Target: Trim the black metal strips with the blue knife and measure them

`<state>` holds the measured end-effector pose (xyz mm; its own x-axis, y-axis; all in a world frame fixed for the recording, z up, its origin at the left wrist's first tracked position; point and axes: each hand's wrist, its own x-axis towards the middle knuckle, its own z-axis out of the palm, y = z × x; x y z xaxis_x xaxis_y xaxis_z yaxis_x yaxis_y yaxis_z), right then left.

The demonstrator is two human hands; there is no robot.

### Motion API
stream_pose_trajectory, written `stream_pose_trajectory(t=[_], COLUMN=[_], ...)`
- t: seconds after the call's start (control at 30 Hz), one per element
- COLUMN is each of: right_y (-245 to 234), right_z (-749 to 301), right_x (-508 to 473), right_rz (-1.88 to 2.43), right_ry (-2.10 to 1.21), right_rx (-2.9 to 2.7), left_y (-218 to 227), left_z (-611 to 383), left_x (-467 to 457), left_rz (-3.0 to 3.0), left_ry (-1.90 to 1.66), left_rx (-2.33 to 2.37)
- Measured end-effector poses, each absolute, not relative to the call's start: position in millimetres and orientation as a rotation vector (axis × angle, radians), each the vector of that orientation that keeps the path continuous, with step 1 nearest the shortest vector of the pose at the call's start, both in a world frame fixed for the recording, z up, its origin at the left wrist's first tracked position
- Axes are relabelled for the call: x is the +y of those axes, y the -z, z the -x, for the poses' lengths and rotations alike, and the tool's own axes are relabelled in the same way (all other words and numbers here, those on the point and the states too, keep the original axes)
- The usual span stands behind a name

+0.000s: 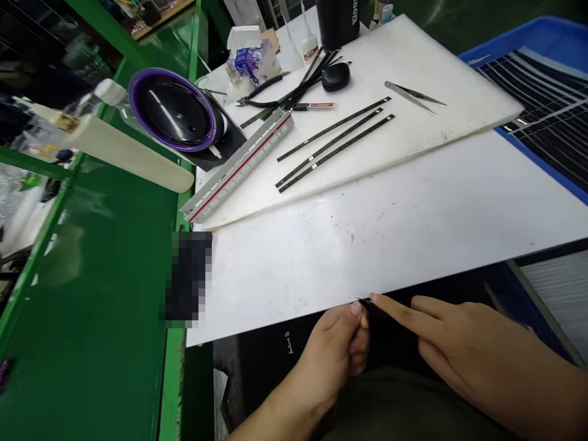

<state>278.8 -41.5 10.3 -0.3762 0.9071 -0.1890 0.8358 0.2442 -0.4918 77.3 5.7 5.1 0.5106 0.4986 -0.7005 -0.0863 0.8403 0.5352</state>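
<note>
The left hand pinches a dark piece at lower centre; whether the right hand grips it is unclear.

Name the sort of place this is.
Probably a workshop or factory station for small-part handwork: tweezers and pliers lie on a white board, and a blue tray beside it holds many dark strips.

We're in a workshop here, folks, with tweezers, pliers and a ruler out around thin dark strips on a white tabletop, a loaded blue bin at right, green framing at left.
</note>
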Motion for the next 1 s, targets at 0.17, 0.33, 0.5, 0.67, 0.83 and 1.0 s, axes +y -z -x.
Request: stream_pose_trajectory(t=[0.17,0.33,0.5,0.67,0.83,1.0], right_y=[-8,-8,-4,-12,-24,-27], right_z=[-279,-275,-273,-274,-277,-279], right_x=[-40,-43,-46,-41,-36,-35], right_rz=[1.646,1.698,1.737,1.784,1.822,1.795], right_ry=[-0.755,-0.683,-0.653,-0.797,-0.949,-0.93], right_rx=[-2.378,-2.448,-2.488,-2.475,-2.424,-2.404], left_y=[-3,-4,-6,-4,-4,-5], left_z=[-76,-78,-78,-78,-81,-83], left_x=[5,5,4,5,7,8], left_rz=[-0.494,-0.505,-0.505,-0.509,-0.516,-0.52], left_ry=[-0.37,-0.378,-0.394,-0.384,-0.372,-0.367], left_rx=[0.978,0.981,0.993,0.986,1.026,1.028])
